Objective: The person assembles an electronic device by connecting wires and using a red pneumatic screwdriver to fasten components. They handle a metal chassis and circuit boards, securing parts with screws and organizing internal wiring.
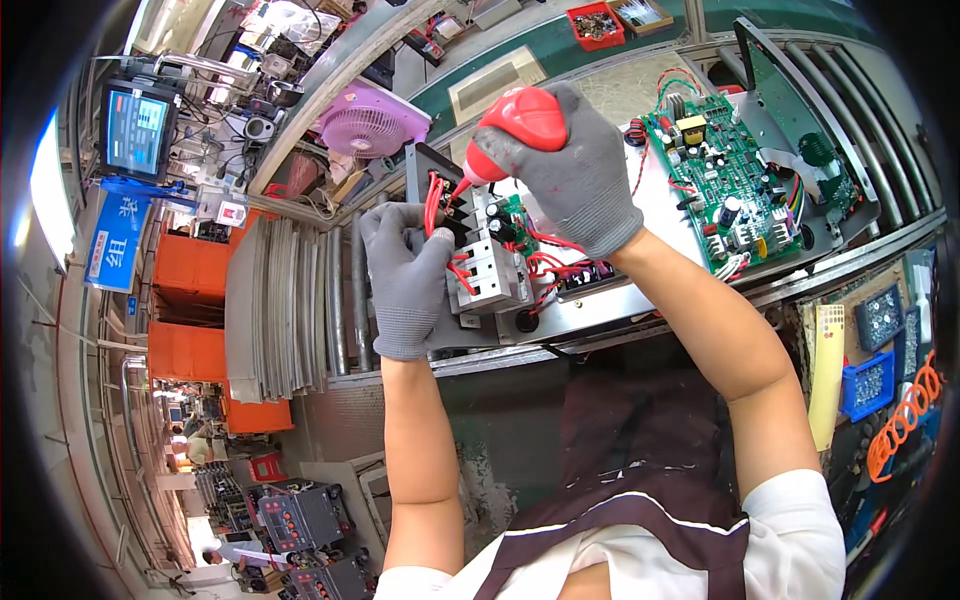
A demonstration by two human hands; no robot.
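Observation:
My right hand (pixel 585 165), in a grey glove, is wrapped round a red squeeze bottle (pixel 530 116). Its tapered nozzle points down and left at a dark terminal block (pixel 458 212). Beside that block, my left hand (pixel 405 265), gloved too, has its fingers and thumb closed about the red wires (pixel 432 200); part of its grip is hidden. Just right of the left hand sits a white circuit breaker (pixel 490 278) with red wires at its front. All this is mounted in an open metal chassis (pixel 655 225), which also carries a large green circuit board (pixel 722 180).
The chassis rests on a roller conveyor (pixel 860 110). Beyond it stands a pink fan (pixel 365 130); grey sheets (pixel 275 300) are stacked to the left. At right are a blue screw bin (pixel 868 385) and a coiled orange hose (pixel 905 415). A monitor (pixel 138 130) hangs far left.

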